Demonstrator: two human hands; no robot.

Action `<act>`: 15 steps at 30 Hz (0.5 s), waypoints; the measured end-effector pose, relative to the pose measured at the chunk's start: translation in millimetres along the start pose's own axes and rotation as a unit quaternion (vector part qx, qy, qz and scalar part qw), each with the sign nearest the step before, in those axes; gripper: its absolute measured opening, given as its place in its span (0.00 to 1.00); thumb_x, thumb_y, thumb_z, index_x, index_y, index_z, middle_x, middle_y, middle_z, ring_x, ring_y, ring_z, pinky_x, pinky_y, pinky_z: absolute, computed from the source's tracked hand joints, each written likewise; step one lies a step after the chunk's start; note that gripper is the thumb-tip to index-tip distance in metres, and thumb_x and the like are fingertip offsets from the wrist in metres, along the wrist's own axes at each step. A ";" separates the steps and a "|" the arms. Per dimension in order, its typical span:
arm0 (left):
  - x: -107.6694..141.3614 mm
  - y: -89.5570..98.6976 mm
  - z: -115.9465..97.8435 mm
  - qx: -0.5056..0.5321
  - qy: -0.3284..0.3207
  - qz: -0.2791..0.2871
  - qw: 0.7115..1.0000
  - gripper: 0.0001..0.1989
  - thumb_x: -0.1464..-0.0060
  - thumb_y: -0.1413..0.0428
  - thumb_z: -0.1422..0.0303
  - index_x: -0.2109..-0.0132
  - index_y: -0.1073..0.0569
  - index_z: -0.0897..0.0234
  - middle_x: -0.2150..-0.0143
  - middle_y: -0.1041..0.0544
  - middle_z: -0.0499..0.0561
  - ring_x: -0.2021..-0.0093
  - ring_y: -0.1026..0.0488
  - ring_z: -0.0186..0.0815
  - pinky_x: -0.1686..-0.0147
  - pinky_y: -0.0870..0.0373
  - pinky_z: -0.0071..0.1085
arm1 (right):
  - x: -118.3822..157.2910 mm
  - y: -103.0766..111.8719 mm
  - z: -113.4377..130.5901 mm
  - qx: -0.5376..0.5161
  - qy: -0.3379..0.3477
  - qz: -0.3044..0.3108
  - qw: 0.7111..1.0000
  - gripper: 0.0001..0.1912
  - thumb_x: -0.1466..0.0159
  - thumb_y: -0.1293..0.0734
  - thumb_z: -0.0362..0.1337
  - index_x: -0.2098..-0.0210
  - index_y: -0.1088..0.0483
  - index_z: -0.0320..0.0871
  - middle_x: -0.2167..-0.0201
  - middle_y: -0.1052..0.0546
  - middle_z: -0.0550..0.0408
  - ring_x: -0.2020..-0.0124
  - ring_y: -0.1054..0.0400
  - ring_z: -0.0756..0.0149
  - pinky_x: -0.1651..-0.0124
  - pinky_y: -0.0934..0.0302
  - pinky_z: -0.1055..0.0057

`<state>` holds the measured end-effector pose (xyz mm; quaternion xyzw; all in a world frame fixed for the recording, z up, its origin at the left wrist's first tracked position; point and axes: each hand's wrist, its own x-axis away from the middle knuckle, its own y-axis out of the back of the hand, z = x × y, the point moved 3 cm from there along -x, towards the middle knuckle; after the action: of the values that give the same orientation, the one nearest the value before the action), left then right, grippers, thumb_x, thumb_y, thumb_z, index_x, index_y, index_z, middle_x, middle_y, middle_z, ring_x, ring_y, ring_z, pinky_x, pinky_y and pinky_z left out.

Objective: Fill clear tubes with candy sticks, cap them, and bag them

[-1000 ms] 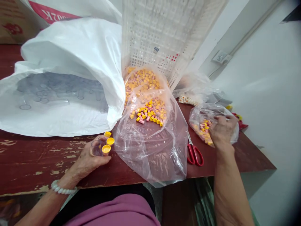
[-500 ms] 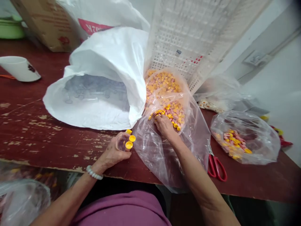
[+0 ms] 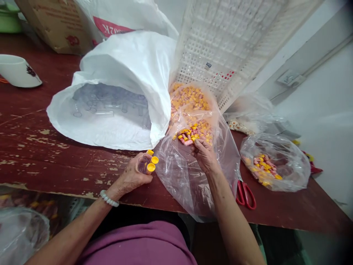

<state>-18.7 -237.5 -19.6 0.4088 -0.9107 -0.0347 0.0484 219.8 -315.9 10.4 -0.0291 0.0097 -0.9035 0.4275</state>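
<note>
My left hand (image 3: 135, 171) is wrapped round a small bunch of clear plastic tubes (image 3: 142, 164) above the table's front edge. Yellow caps (image 3: 151, 168) show at their ends, pointing right. At the mouth of a clear plastic bag (image 3: 176, 176), my right hand (image 3: 204, 154) has its thumb and fingers pinched at a yellow cap on the near side of a heap. Yellow caps with pink patterned pieces (image 3: 188, 135) make up that heap, partly behind the bag's film. Left of it, a white sack (image 3: 96, 138) lies with its mouth towards me and loose clear tubes (image 3: 104, 113) inside.
Red-handled scissors (image 3: 245, 195) lie right of the bag, near another clear bag (image 3: 295, 162) of yellow and pink pieces. A white plastic crate (image 3: 217, 55) stands tilted behind. A white cup (image 3: 20, 71) and a cardboard box (image 3: 55, 25) are on the left.
My right hand has drawn back to the right from the heap, and more pink and yellow pieces show in front of it. My left hand keeps its hold on the tubes.
</note>
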 end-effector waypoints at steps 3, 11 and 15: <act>-1.1 -4.6 0.8 0.020 -0.004 -0.016 1.000 0.22 0.71 0.44 0.78 0.61 0.34 0.66 0.69 0.32 0.45 0.73 0.35 0.28 0.74 0.40 0.24 | 31.4 -25.7 14.8 -0.013 0.029 0.053 0.998 0.14 0.46 0.30 0.48 0.69 0.30 0.43 0.79 0.31 0.62 0.78 0.39 0.75 0.75 0.44 0.78; 4.5 -7.5 -7.8 -0.085 -0.055 -0.014 0.995 0.19 0.68 0.43 0.78 0.62 0.30 0.67 0.69 0.30 0.46 0.71 0.34 0.30 0.71 0.36 0.27 | 85.7 -73.2 30.3 0.092 0.168 0.096 0.977 0.05 0.40 0.32 0.39 0.66 0.28 0.46 0.69 0.24 0.59 0.69 0.33 0.72 0.64 0.39 0.74; 7.2 -8.2 -9.5 -0.100 -0.071 -0.020 0.992 0.19 0.68 0.43 0.78 0.62 0.31 0.67 0.68 0.31 0.46 0.70 0.34 0.31 0.70 0.36 0.27 | 83.9 -71.9 31.9 0.102 0.194 0.074 0.973 0.06 0.40 0.33 0.40 0.65 0.28 0.45 0.69 0.24 0.59 0.68 0.32 0.71 0.64 0.38 0.73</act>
<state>-16.3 -248.5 -10.6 0.4163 -0.8955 -0.1555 0.0233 113.1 -334.9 48.9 0.1911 0.0019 -0.8543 0.4835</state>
